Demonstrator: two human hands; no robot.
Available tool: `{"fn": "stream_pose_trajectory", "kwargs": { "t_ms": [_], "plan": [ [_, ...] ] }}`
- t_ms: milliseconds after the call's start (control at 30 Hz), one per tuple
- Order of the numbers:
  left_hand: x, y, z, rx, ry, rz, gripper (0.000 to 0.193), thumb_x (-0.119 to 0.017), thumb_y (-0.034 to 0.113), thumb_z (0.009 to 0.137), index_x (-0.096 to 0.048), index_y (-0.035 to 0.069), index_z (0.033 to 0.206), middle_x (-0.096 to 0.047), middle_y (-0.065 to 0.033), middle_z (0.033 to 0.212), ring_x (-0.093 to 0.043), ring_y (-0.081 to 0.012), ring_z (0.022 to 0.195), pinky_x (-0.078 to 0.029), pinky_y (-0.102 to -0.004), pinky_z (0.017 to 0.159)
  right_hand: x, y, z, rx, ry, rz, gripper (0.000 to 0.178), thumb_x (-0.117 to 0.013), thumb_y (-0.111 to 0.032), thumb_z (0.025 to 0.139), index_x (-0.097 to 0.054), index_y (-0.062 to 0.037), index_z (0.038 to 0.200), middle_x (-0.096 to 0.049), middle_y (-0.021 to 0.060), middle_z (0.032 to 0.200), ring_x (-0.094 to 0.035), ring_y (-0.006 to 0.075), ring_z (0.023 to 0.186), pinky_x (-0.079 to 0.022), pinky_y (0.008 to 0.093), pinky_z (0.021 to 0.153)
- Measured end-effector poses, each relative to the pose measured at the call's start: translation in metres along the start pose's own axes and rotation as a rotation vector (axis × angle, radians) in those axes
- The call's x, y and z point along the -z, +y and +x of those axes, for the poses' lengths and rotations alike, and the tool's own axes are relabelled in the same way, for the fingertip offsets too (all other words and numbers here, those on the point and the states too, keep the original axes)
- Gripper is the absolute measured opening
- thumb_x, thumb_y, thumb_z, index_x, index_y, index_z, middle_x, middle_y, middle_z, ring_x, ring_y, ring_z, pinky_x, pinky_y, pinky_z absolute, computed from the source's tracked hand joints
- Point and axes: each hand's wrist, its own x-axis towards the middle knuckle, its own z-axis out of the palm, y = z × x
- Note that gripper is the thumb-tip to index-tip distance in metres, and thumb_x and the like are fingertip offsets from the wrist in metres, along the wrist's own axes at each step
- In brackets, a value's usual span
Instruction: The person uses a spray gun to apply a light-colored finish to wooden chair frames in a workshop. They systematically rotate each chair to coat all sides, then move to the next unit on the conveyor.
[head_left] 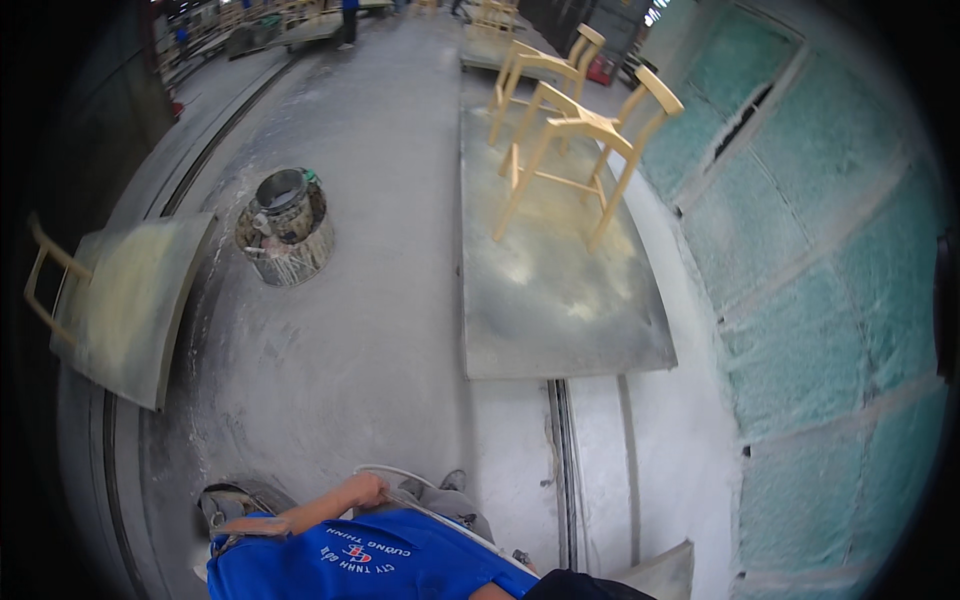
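My left hand [370, 488] is closed around a thin pale hose [440, 518], just in front of my blue shirt. The hose loops above the fist and runs down to the right across my body. Of my right arm only a bit of skin [490, 593] shows at the lower edge, beside a dark sleeve [580, 587]; its fingers are hidden. A small metallic-looking piece [522, 557] lies close by, too small to name. Beside my left forearm stands a dark, round-rimmed container [245, 495], partly covered by a flat brownish piece [255, 526].
Two pale wooden chairs [590, 130] stand on a low, stained platform [570, 340] ahead right. A paint-splashed bucket [285, 245] stands left of it. Another platform [140, 300] carries a chair [50, 270] at far left. Floor rails [562, 470] and a greenish wall [800, 330] run alongside.
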Motion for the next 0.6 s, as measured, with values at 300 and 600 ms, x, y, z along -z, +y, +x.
{"fn": "stream_pose_trajectory", "kwargs": {
  "t_ms": [300, 600],
  "plan": [
    [0.085, 0.054, 0.000, 0.045, 0.282, -0.365, 0.024, -0.071, 0.036, 0.094, -0.075, 0.013, 0.098, -0.072, -0.0164, 0.096, -0.069, -0.0357, 0.096, -0.053, -0.0476, 0.080, 0.014, -0.104, 0.032, 0.088, -0.058, -0.189, 0.020, -0.059, -0.019, 0.098, -0.064, -0.0069, 0.112, -0.071, 0.0122, 0.097, -0.070, 0.0270, 0.084, -0.055, 0.0396, 0.059],
    [0.145, 0.072, 0.011, -0.225, 0.547, -0.434, 0.024, -0.070, 0.037, 0.096, -0.072, 0.013, 0.101, -0.071, -0.0138, 0.095, -0.067, -0.0360, 0.094, -0.052, -0.0458, 0.080, 0.018, -0.163, 0.065, 0.201, -0.046, -0.379, 0.021, -0.055, -0.019, 0.101, -0.065, -0.0044, 0.113, -0.073, 0.0145, 0.098, -0.072, 0.0285, 0.085, -0.055, 0.0387, 0.059]
  ]
}}
